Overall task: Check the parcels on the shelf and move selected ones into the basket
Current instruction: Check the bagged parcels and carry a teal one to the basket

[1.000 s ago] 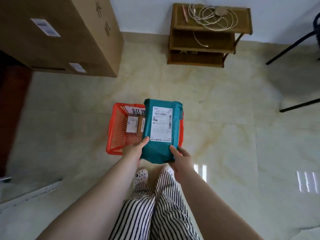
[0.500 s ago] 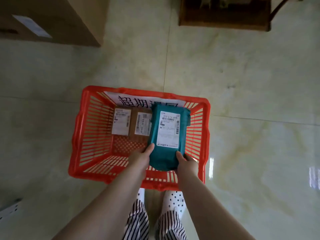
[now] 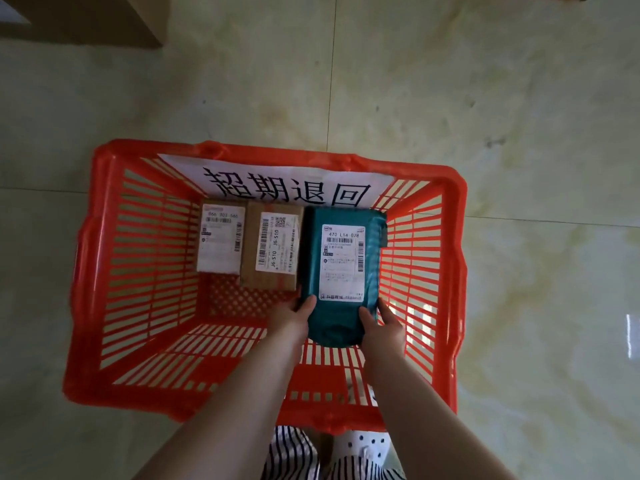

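Observation:
A teal parcel (image 3: 341, 268) with a white shipping label lies low inside the red plastic basket (image 3: 104, 271), at its right side. My left hand (image 3: 294, 315) grips the parcel's near left corner, thumb on top. My right hand (image 3: 384, 322) grips its near right corner the same way. Two small brown cardboard parcels sit side by side to its left: one (image 3: 220, 242) at the far left, another (image 3: 273, 251) touching the teal one. A white paper sign (image 3: 277, 185) with large black characters leans on the basket's far wall.
The basket stands on a glossy pale marble-tiled floor (image 3: 519, 168). A large cardboard box (image 3: 86, 19) fills the upper left corner. My striped trousers (image 3: 298, 455) and dotted slippers (image 3: 367, 445) show just below the basket's near rim.
Both hands have lowered the teal parcel from above the basket down into it, beside the brown parcels. The view has tilted down and closer, so the wooden shelf has left the frame.

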